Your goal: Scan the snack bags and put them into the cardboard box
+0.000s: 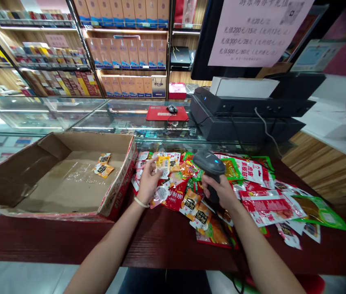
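My right hand (222,192) is wrapped round the handle of a dark grey barcode scanner (210,164), whose head points left over a heap of snack packets (252,196) on the dark red counter (53,241). My left hand (148,181) pinches a small yellow packet (163,163) at the heap's left edge, just right of the cardboard box (116,192). A pale band circles my left wrist.
The open cardboard box holds two small yellow packets (103,166). Behind it stands a glass display case (69,118) with a red mouse mat (167,113) and mouse. A black till and printer (240,110) stand at the back right. Shelves of boxed goods (124,49) line the wall.
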### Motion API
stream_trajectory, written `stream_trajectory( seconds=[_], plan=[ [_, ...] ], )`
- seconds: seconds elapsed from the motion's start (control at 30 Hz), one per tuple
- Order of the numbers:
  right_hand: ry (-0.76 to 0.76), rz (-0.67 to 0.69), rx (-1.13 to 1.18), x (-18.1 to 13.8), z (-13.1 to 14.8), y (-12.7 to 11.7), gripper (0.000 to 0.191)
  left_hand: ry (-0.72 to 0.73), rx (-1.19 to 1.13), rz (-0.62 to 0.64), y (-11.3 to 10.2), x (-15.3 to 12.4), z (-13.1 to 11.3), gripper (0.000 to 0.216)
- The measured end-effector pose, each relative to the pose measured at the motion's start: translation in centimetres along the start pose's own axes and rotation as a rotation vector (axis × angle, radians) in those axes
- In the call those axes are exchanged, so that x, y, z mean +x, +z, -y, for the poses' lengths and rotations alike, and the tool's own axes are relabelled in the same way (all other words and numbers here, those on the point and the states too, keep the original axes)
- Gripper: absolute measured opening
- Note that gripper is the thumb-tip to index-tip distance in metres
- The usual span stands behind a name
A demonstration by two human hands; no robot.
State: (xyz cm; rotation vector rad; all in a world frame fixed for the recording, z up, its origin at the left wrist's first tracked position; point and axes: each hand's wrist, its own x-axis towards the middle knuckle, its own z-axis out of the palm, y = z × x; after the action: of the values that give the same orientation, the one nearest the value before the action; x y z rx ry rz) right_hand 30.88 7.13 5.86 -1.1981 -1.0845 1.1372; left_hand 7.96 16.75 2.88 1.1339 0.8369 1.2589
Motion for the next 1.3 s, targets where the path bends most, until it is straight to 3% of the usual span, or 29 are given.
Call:
stream_trajectory(
  seconds=[0.17, 0.33, 0.47, 0.73, 0.87, 1.0, 1.07, 1.17, 1.23, 1.3],
  plan=[
    [0.037, 0.091, -0.161, -0.2, 0.0, -0.1, 0.033, 0.054, 0.103, -0.069, -0.4, 0.4, 1.0, 0.062],
    [0.104, 0.173, -0.295, -0.4, 0.0, 0.1, 0.047, 0.069, 0.098, -0.069, -0.3, 0.4, 0.7, 0.063],
    [0.120, 0.140, -0.355, -0.5, 0.3, 0.4, 0.035, 0.073, 0.111, -0.086, 0.1, 0.2, 0.1, 0.058],
    [0.118, 0.125, -0.181, -0.5, 0.5, 0.4, 0.032, 0.105, 0.063, -0.108, 0.5, -0.4, -0.7, 0.056],
    [0.080, 0.105, -0.120, -0.5, 0.7, 0.5, 0.034, 0.131, 0.096, -0.059, 1.7, -1.9, -4.2, 0.056],
    [-0.043, 0.027, -0.105, -0.5, 0.9, 0.6, 0.037, 0.223, 0.093, 0.021, 1.8, -4.3, -11.0, 0.059],
    [-0.087, 0.004, -0.104, -0.5, 0.8, 0.6, 0.039, 0.300, 0.163, 0.001, 0.2, -4.5, -14.5, 0.059],
    [-0.083, 0.000, -0.115, -0.4, 0.7, 0.8, 0.040, 0.354, 0.377, -0.039, -4.6, -2.5, -18.2, 0.056],
    [-0.064, -0.001, -0.124, -0.4, 0.6, 1.0, 0.039, 0.376, 0.521, -0.122, -8.7, -0.2, -19.3, 0.057],
    [-0.044, 0.014, -0.141, -0.3, 0.4, 1.2, 0.038, 0.308, 0.640, -0.196, -12.7, 2.1, -19.2, 0.057]
  ],
)
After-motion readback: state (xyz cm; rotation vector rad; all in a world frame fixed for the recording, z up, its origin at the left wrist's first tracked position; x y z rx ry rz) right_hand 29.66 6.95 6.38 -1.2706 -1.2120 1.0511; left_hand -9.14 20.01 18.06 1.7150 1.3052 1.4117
